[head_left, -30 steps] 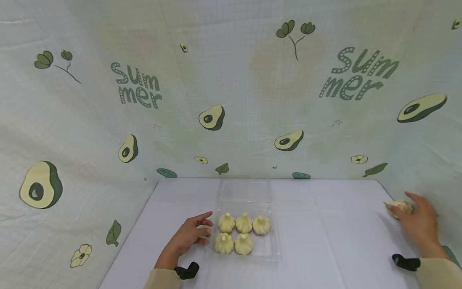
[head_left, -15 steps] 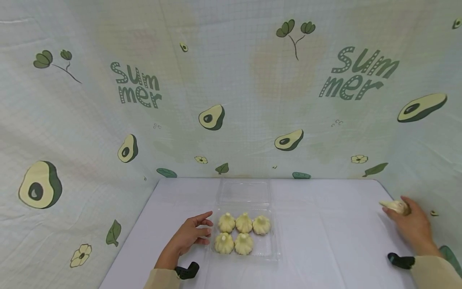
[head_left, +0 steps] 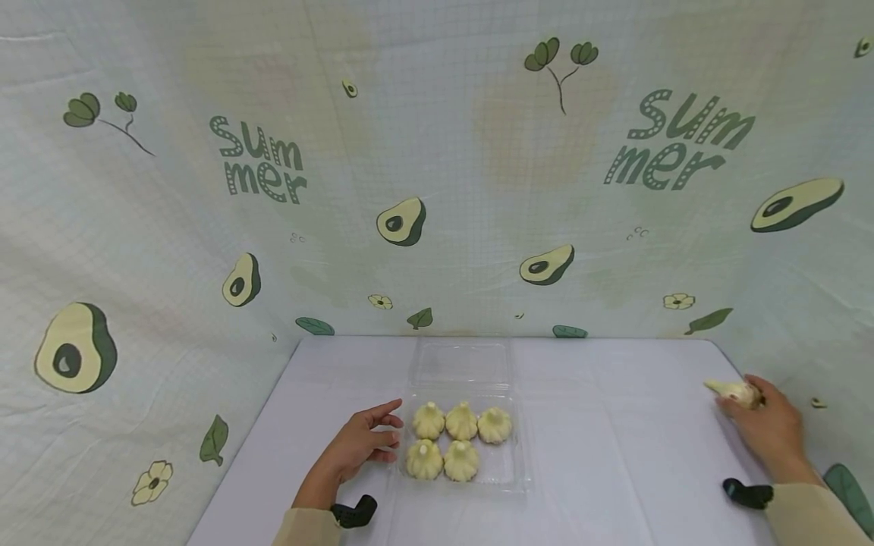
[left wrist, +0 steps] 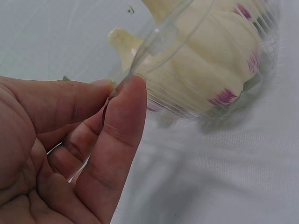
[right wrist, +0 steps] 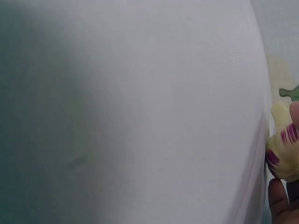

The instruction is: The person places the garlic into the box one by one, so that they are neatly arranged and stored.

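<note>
A clear plastic box [head_left: 501, 472] stands on the table with its lid [head_left: 463, 364] folded back. Several pale garlic bulbs [head_left: 461, 422] sit in it in two rows, stems up; the front row's right end holds none. In the left wrist view, my left hand [left wrist: 70, 144] pinches the box's rim between thumb and forefinger. Far to the right, my right hand [head_left: 774, 428] grips another garlic bulb [head_left: 740, 393], its stem pointing left. Purple streaks mark this garlic bulb [right wrist: 285, 151] in the right wrist view, where most of the hand is out of frame.
A white cloth covers the table [head_left: 587, 440]. Printed fabric [head_left: 464, 152] with avocados and lettering hangs behind it and on both sides. The right hand is close to the right-hand fabric.
My right hand has moved left from the right-hand fabric with the garlic bulb in its grip. The left hand and the box have stayed in place.
</note>
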A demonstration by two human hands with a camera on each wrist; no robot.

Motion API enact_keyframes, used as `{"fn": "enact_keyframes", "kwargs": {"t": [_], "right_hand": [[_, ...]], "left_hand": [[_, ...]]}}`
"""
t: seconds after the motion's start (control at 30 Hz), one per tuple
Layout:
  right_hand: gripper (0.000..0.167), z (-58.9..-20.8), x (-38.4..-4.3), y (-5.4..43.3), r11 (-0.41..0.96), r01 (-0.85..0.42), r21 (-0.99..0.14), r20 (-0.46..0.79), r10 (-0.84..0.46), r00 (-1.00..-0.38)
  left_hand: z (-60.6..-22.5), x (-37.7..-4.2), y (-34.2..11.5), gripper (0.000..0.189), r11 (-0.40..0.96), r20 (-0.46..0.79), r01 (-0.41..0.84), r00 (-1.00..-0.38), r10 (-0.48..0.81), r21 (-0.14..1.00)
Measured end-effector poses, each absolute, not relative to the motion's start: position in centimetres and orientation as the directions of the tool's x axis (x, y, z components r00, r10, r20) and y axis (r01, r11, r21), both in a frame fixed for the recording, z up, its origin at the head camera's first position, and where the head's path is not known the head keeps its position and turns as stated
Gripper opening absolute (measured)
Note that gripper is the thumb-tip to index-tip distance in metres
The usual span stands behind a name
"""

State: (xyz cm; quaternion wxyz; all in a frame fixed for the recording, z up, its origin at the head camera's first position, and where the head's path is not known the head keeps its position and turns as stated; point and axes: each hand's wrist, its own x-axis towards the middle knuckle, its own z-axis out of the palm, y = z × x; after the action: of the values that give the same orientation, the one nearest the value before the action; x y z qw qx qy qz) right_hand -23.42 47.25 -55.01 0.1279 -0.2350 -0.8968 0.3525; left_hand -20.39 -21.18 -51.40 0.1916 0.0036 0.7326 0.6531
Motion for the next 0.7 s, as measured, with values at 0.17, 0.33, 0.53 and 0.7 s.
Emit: {"fn": "enact_keyframes", "kwargs": {"t": [0.17, 0.33, 0.53, 0.7], "right_hand": [[0.082, -55.38, -23.29, 47.08, 0.677, 0.285, -0.679, 0.127, 0.490, -0.862], [0.082, -55.63, -23.21, 46.82, 0.661, 0.304, -0.686, 0.115, 0.511, -0.852], [0.078, -55.63, -23.10, 46.47, 0.647, 0.325, -0.690, 0.105, 0.533, -0.839], [0.078, -55.60, -22.75, 46.61, 0.674, 0.292, -0.679, 0.132, 0.503, -0.854]], "left_hand": [[-51.35, -20.40, -21.15, 0.071, 0.153, -0.282, -0.249, -0.925, 0.254, 0.956], [-51.32, -20.36, -21.16, 0.070, 0.156, -0.285, -0.252, -0.926, 0.248, 0.955], [-51.37, -20.33, -21.17, 0.069, 0.151, -0.280, -0.248, -0.928, 0.247, 0.957], [-51.50, -20.31, -21.20, 0.070, 0.144, -0.275, -0.245, -0.927, 0.253, 0.959]]}}
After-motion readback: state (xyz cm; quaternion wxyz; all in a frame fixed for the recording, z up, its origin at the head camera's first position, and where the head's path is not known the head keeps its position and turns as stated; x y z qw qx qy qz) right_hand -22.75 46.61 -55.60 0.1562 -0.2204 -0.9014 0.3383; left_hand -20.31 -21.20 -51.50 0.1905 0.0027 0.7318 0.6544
